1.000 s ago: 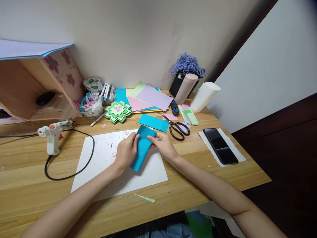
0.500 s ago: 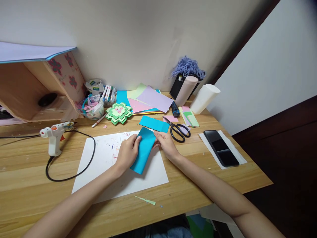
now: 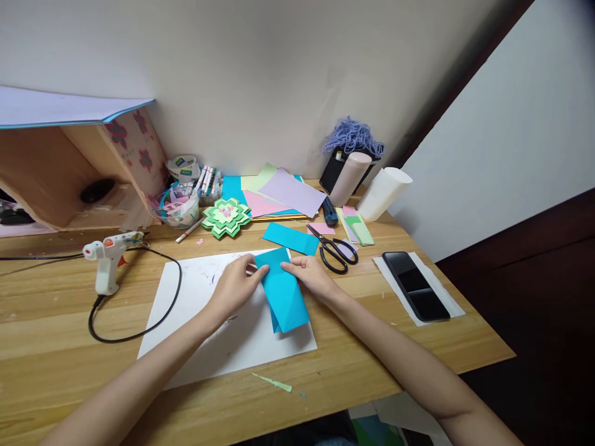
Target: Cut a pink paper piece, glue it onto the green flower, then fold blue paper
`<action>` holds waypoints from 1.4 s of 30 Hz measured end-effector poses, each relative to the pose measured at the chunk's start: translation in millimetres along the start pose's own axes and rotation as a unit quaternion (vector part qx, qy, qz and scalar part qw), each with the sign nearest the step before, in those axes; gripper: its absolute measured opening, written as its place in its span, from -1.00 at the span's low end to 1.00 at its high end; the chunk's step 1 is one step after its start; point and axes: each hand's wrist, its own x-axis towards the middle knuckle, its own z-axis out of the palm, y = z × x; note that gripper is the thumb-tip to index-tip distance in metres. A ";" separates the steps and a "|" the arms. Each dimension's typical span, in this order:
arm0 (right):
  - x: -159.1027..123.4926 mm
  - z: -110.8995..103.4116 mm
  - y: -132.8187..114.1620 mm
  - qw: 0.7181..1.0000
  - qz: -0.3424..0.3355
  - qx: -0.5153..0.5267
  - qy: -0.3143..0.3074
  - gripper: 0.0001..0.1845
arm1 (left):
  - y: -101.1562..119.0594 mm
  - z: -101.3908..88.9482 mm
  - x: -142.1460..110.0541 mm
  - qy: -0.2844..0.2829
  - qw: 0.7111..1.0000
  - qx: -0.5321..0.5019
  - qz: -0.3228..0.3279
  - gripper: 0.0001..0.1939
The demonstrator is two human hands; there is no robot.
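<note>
Well, left hand (image 3: 235, 284) and right hand (image 3: 312, 275) angle inward — fingers (image 3: 245, 260) clamped on blue paper (image 3: 284, 297).

Looks like craft corner, prob. home | has wooden desk (image 3: 344, 365) vs wall (image 3: 260, 80) | shows glue gun (image 3: 107, 269) @ 9 o'clk, markers (image 3: 206, 180) @ 10, col. paper stack (image 3: 294, 192) @ 12, yarn (image 3: 353, 135) @ 1

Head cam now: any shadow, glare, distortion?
Head view: soft shadow on the white sheet around the held blue paper; head view: pale reflected line across the phone screen; head view: apparent wide-angle stretch toward the edges, top-right corner darkened.
</note>
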 end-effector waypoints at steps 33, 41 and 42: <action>1.1 -15.0 -11.7 0.985 -0.113 -0.107 0.068 -0.75 | -12.2 -35.2 19.7 -0.229 0.972 -0.033 0.044 -0.67; -14.9 -0.1 -17.6 0.858 -0.344 -0.377 0.061 -0.90 | 3.4 -4.4 0.3 -0.107 0.983 0.102 0.113 -0.70; -16.2 1.6 -18.0 0.852 -0.349 -0.387 0.054 -0.91 | 5.6 -2.9 -2.4 -0.100 0.981 0.119 0.119 -0.70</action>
